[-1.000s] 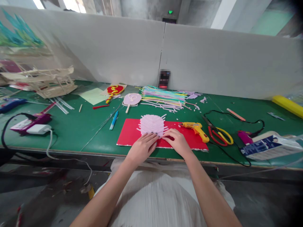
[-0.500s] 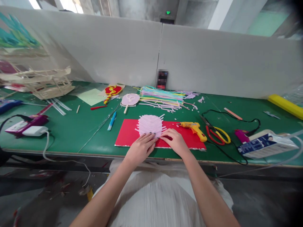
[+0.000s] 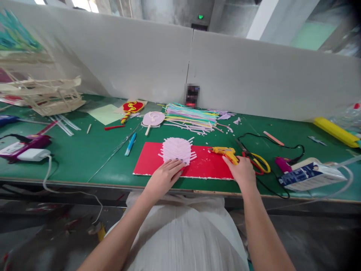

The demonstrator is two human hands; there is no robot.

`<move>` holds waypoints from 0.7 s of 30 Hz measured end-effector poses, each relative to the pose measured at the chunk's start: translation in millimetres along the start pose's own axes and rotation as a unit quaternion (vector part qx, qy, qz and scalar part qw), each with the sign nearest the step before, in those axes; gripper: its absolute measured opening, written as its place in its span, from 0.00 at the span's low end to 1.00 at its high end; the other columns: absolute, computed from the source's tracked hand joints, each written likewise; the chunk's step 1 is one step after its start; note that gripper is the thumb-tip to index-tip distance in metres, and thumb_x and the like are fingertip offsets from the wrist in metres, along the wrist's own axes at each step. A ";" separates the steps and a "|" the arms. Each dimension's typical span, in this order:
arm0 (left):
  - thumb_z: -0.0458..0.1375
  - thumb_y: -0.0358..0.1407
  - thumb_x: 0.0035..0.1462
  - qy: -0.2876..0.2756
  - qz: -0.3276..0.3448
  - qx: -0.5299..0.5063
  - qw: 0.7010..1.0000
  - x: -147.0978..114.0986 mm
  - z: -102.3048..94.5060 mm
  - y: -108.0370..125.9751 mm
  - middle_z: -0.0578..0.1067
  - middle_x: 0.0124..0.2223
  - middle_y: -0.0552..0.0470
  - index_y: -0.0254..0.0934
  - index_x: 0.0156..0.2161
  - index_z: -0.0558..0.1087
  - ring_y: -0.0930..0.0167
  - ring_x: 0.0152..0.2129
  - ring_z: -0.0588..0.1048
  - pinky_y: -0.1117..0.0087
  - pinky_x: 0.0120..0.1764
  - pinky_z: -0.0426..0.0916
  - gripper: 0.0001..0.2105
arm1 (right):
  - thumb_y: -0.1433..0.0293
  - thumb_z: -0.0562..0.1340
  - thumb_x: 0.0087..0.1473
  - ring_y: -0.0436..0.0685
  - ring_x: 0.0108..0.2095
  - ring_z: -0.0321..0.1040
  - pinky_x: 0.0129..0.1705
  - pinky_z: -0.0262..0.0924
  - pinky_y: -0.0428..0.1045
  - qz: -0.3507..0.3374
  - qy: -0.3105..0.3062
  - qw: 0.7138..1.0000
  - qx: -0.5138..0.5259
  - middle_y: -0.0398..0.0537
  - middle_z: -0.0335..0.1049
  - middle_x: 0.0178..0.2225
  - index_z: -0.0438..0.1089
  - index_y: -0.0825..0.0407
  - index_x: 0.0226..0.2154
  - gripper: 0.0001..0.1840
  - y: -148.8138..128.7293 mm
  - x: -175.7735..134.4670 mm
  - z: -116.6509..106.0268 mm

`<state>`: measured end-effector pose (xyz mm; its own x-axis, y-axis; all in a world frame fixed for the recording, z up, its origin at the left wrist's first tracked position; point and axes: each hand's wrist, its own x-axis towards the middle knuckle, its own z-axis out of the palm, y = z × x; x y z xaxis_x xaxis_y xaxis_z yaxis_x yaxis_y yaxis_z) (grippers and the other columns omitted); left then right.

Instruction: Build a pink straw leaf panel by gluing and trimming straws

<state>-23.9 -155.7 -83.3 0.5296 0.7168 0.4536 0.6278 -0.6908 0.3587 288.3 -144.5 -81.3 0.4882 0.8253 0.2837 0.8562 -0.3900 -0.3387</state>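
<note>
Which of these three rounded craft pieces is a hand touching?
The pale pink piece of ribbed strips, under the left hand on the red rectangular board. The handled pink disc and red-and-yellow piece lie farther back, untouched.

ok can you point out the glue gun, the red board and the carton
glue gun [image 3: 225,151]: head view, on its yellow body
red board [image 3: 207,165]: head view, on its bare surface between the two hands
carton [image 3: 311,177]: head view, on its printed side
</note>
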 end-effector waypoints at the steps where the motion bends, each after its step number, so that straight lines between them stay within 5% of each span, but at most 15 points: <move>1: 0.47 0.34 0.65 -0.002 -0.007 -0.011 1.000 0.2 -0.8 -0.1 0.73 0.56 0.52 0.43 0.55 0.68 0.68 0.54 0.69 0.60 0.58 0.62 0.16 | 0.47 0.58 0.50 0.70 0.45 0.65 0.41 0.60 0.59 0.005 -0.015 1.000 -0.018 0.65 0.68 0.45 0.68 0.60 0.46 0.34 -2.7 -1.5 0.8; 9: 0.54 0.33 0.61 -0.006 -0.104 -0.039 0.994 23.4 -8.7 5.8 0.77 0.43 0.52 0.40 0.42 0.71 0.68 0.39 0.76 0.69 0.41 0.70 0.06 | 0.57 0.61 0.49 0.67 0.43 0.66 0.39 0.59 0.56 -0.023 0.057 0.998 -0.006 0.61 0.69 0.43 0.70 0.57 0.39 0.21 3.7 -1.2 8.8; 13: 0.56 0.33 0.60 -0.021 -0.074 0.010 0.997 35.5 -5.4 9.1 0.75 0.38 0.51 0.38 0.35 0.71 0.68 0.36 0.74 0.68 0.39 0.67 0.03 | 0.53 0.59 0.49 0.66 0.39 0.67 0.37 0.59 0.56 -0.022 0.124 0.990 0.066 0.61 0.71 0.41 0.68 0.57 0.43 0.27 9.4 -4.7 9.2; 16: 0.55 0.32 0.60 -0.030 -0.073 0.038 0.996 36.1 -1.0 10.9 0.74 0.39 0.50 0.38 0.36 0.71 0.67 0.37 0.73 0.68 0.38 0.67 0.03 | 0.50 0.60 0.47 0.65 0.35 0.68 0.36 0.60 0.56 -0.025 0.110 0.987 0.112 0.59 0.73 0.38 0.67 0.56 0.46 0.32 4.9 -12.0 5.1; 21: 0.54 0.28 0.59 -0.006 -0.101 -0.014 0.995 32.4 2.5 9.1 0.74 0.38 0.50 0.38 0.34 0.71 0.67 0.37 0.73 0.67 0.40 0.67 0.05 | 0.52 0.60 0.51 0.64 0.40 0.69 0.41 0.62 0.56 -0.112 0.141 0.969 0.169 0.59 0.73 0.41 0.68 0.56 0.48 0.30 -13.9 -33.9 -0.1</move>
<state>0.4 -138.6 -67.4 0.4006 0.8427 0.3597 0.7066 -0.5340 0.4642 259.9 -167.1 -86.2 0.3647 0.7106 0.6017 0.8648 -0.0190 -0.5018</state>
